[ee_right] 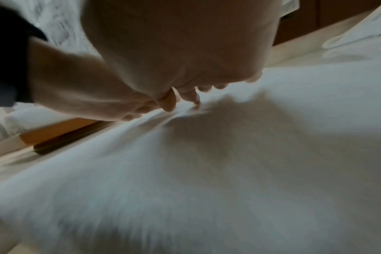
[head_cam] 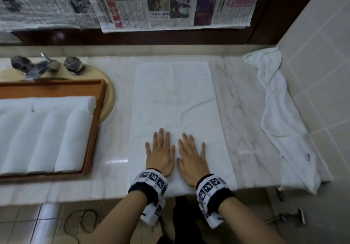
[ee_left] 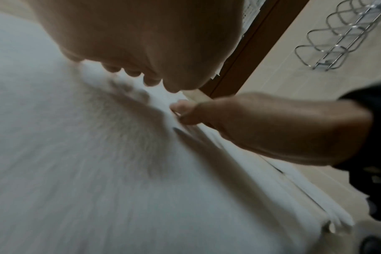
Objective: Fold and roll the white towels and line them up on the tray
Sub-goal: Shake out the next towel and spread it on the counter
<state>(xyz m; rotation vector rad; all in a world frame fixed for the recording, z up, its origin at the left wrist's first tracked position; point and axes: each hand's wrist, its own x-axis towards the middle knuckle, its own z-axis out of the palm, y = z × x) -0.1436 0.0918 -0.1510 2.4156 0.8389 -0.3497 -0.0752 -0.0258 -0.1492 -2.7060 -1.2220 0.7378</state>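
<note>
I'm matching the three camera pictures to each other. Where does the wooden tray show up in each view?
Head: wooden tray at the left edge, holding rolled towels.
Left wrist: not in it.
Right wrist: its corner at middle left, below the left hand.
Shared landmark: the flat towel under both hands.

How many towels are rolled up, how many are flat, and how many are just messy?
Rolled towels in the tray: at least 5 in view, e.g.; the frame's edge cuts the tray off
Flat towel under both hands: 1
Messy towel by the wall: 1
Total: at least 7
</note>
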